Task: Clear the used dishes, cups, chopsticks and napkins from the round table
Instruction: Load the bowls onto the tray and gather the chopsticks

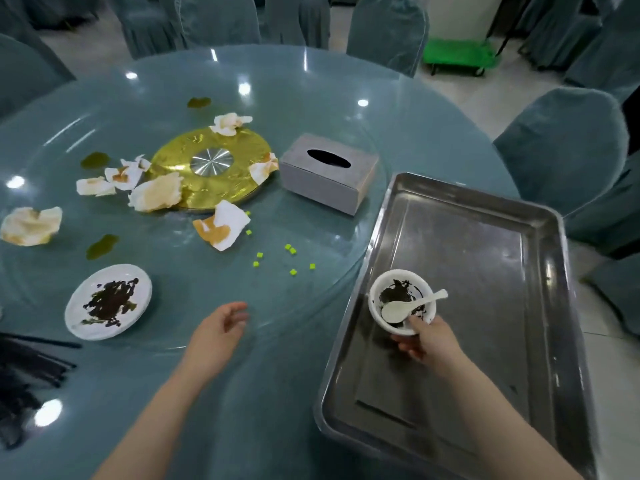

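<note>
From the head camera, the right hand [424,337] grips a small white bowl [401,301] by its near rim, thumb hooked over the edge and fingers under the side, with the bowl at the near left part of a large metal tray [485,237]; whether the bowl's base touches the tray floor cannot be told. Inside the bowl lie dark food smears and a white spoon [408,306], its handle sticking out over the far right rim. The tray sits at the right edge of the round bench [311,91], overhanging it toward the floor. The left hand [225,323] hovers above the bench near its front edge, fingers loosely spread and holding nothing. To its left rests a white plate [108,301] streaked with dark sauce, and further left, at the frame's edge, a bundle of black chopsticks [31,368] lies on the bench. Several stained, crumpled napkins [156,194] are scattered around and partly on a gold turntable disc [207,168] at the bench's middle. A grey tissue box [329,173] stands just right of the disc, between it and the tray. Small green cubes [292,251] dot the glass near the tray, and greenish sauce patches [102,245] mark the surface on the left. Chairs in blue-grey covers [561,147] ring the bench, and a green cart [459,57] stands beyond them.
</note>
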Available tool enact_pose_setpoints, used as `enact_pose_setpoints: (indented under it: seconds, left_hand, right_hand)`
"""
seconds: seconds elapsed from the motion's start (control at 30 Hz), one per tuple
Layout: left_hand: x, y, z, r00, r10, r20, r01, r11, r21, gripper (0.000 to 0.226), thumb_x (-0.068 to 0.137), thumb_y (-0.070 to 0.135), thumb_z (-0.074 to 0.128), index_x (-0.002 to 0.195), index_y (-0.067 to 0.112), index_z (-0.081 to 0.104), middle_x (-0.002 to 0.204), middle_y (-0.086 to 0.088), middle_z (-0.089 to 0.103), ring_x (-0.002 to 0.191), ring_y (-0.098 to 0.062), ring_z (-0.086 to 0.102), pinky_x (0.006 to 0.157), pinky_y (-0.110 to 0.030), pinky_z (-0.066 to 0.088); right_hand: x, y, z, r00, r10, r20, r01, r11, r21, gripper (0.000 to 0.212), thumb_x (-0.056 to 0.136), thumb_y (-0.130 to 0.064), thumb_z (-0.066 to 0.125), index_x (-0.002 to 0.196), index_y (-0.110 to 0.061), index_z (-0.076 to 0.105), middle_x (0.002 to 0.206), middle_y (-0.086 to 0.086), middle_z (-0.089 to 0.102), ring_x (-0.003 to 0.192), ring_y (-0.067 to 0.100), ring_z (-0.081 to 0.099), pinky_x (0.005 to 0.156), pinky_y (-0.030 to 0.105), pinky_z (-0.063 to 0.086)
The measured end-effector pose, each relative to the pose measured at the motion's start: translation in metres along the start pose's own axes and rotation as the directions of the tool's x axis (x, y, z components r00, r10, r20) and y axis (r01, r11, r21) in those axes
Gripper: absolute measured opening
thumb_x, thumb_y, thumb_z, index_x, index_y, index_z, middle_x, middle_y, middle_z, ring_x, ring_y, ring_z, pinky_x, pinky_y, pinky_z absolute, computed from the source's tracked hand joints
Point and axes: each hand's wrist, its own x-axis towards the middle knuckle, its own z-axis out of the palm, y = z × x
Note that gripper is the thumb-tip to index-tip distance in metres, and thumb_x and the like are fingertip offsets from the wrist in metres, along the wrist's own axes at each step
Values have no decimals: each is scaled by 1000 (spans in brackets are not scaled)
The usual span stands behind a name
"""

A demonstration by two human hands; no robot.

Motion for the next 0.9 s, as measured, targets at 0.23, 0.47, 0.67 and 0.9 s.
enact_pose_setpoints:
  seconds: [0.23, 0.47, 0.67, 0.9]
  left_hand:
    - [36, 0, 34, 982, 11, 188, -85, 916, 392, 65, 95, 17, 54, 151, 14, 22, 160, -7, 13, 147, -21, 14, 116, -29, 13]
    - [50, 6, 58, 933, -129, 336, -162, 682, 713, 88, 91, 47, 52, 153, 23, -7, 159, -9, -18, 146, -38, -8, 118, -48, 14]
    - [62, 19, 61, 909, -105, 402, -223, 693, 686, 87, 91, 47, 52, 153, 27, -6, 160, -5, -16, 147, -33, -6, 116, -39, 14]
    - [71, 29, 60, 883, -8, 470, -263, 821, 506, 75, 93, 35, 57, 153, 26, 13, 161, 0, -9, 148, -17, -5, 116, -28, 8]
  right_hand:
    - [23, -18, -2, 1000, -20, 22, 23, 988, -153, 31, 95, -45, 46, 108, -18, 54, 84, 6, 71, 61, 19, 64, 63, 31, 49]
    - [18, -19, -33, 747, -645, -160, 435, 657, -615, 70, 86, -27, 67, 145, -26, 30, 139, 3, 39, 123, 19, 42, 99, 33, 38]
    - [32, -39, -26, 727, -668, 159, 419, 247, -874, 42, 85, -16, 62, 126, -26, 60, 153, 9, 27, 137, 32, 25, 100, 44, 40]
    - [37, -47, -18, 754, -608, 247, 422, 161, -892, 31, 89, -20, 56, 118, -21, 66, 153, 3, 29, 139, 26, 20, 102, 42, 38]
